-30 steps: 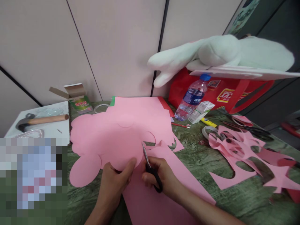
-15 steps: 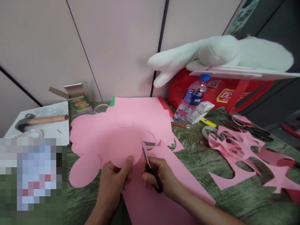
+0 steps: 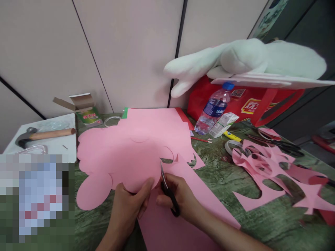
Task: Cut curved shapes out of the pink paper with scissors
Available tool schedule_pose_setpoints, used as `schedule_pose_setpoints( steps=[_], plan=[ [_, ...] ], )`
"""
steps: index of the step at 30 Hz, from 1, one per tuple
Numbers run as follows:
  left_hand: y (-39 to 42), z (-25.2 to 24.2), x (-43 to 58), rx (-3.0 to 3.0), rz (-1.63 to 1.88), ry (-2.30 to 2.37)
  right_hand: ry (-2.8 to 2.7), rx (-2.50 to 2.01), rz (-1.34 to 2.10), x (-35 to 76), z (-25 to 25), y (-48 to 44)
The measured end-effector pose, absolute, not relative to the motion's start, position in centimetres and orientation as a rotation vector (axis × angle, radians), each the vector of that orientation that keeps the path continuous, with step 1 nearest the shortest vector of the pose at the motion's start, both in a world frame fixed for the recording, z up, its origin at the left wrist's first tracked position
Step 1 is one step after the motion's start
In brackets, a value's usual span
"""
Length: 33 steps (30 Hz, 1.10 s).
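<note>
The paper [image 3: 136, 162] looks smooth and matt, the scissors [image 3: 169, 194] metal-bladed (handles [image 3: 175, 207] seemingly plastic); at nine o'clock the hammer shaft [image 3: 53, 134] is wood, at two the bottle [image 3: 213, 109] glossy plastic.

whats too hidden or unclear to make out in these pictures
Head view:
Left hand: some fingertips, hidden behind the rounded paper.
Scissors: second blade, apparently hidden under that paper.
Long sheet: near end, cut off by the bottom edge.
Bottle: fine print, too small.
Whatever the pixelated patch covers at lower left.

Pixelation [image 3: 39, 198] partly covers the bead string [image 3: 39, 149]. Pink paper [image 3: 138, 165] hides part of the left hand [image 3: 128, 204]. The bottle label's [image 3: 215, 108] fine print is illegible
</note>
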<state>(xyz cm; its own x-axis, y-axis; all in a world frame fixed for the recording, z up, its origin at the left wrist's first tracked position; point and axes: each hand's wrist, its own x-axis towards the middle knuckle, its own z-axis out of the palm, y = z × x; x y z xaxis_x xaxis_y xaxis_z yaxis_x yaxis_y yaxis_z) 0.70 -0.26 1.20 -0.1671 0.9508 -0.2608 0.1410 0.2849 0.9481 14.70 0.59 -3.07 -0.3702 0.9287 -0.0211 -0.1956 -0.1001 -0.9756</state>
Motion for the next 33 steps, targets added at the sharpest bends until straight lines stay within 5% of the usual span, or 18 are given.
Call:
schedule_pose_setpoints(
  steps=[33],
  plan=[
    [-0.22, 1.12, 0.49, 1.118, 0.943, 1.546, -1.263, -0.956, 1.644, 14.39, -2.56, 0.42]
  ],
)
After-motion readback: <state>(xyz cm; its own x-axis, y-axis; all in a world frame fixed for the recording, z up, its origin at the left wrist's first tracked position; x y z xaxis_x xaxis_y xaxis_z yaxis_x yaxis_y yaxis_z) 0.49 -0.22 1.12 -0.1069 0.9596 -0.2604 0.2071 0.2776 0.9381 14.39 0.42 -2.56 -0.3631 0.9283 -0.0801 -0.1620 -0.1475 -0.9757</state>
